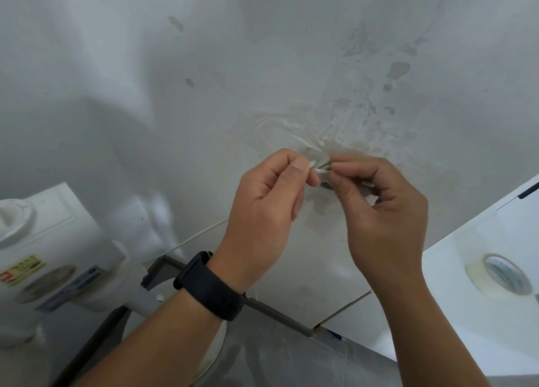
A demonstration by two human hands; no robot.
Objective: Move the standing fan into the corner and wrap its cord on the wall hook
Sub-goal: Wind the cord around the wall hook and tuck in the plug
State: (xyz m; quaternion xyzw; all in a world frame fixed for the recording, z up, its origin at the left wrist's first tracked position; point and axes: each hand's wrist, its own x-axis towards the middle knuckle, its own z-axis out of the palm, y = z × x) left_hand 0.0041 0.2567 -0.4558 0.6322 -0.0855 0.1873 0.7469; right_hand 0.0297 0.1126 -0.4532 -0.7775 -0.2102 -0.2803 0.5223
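Late in the task, I judge: my left hand (pixel 267 194) and right hand (pixel 379 208) both pinch the pale cord (pixel 322 166) against the wall (pixel 262 51); hook hidden behind my fingertips. Fan (pixel 43 258) stands below-left of my grip, seemingly placed. Paint around my grip is peeling, stained. Watch (pixel 211 286) on left wrist; tape roll (pixel 500 274) lower right.

One head-worn camera looks forward and down, close on the wall (pixel 262 65) and both hands.
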